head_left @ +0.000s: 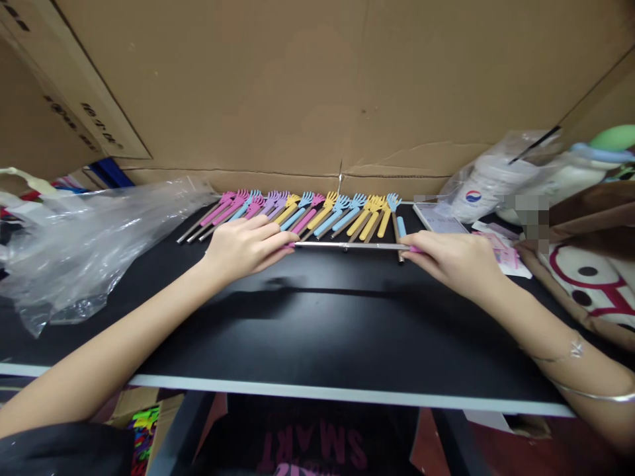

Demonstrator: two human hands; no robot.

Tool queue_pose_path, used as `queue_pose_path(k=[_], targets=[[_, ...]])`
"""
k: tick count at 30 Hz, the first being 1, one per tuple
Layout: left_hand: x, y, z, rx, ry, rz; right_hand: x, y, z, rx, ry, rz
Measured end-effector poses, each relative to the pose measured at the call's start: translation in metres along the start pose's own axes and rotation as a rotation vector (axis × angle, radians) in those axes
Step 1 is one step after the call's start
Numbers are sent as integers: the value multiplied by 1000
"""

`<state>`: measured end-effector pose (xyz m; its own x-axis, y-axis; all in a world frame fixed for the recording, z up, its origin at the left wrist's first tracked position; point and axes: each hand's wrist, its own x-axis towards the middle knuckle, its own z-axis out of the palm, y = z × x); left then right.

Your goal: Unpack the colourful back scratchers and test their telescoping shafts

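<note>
Between my two hands a telescopic back scratcher (347, 245) is stretched out level above the black table (317, 344). My left hand (247, 246) is closed round one pink end, and my right hand (454, 261) grips the pink part at the other end. Its silver rod shows between them; the ends are mostly covered by my fingers. Behind it lies a row of shorter back scratchers (341, 218) in pink, blue, purple and yellow, claws toward the back. A blue one (401, 227) lies at the row's right end, close to my right hand.
Clear plastic bags (99, 244) cover the table's left side. At the right stand a white Pepsi cup (491, 185) with a straw, a phone-like flat item (439, 218) and a patterned cloth bag (585, 277). Cardboard (297, 86) walls the back. Below is a box of colourful pieces (143, 430).
</note>
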<state>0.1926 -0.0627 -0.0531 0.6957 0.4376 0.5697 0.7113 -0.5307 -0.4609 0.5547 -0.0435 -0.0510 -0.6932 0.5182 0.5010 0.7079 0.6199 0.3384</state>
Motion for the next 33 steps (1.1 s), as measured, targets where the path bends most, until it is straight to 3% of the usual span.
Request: queue_pose_path(k=[7, 11, 17, 22, 26, 33], targets=[[-12, -19, 8, -126, -34, -297, -3, 22, 4, 199, -135, 150], [-16, -21, 15, -327, -68, -388, -3, 27, 7, 313, -122, 239], [-15, -12, 21, -562, -49, -464, -3, 17, 15, 395, -35, 224], [-7, 10, 17, -670, -112, -431, 0, -7, 18, 499, -75, 119], [-3, 26, 11, -706, -147, -410, 0, -17, 14, 461, -103, 69], [-5, 25, 9, -620, -279, -353, -1, -13, 10, 363, -141, 23]])
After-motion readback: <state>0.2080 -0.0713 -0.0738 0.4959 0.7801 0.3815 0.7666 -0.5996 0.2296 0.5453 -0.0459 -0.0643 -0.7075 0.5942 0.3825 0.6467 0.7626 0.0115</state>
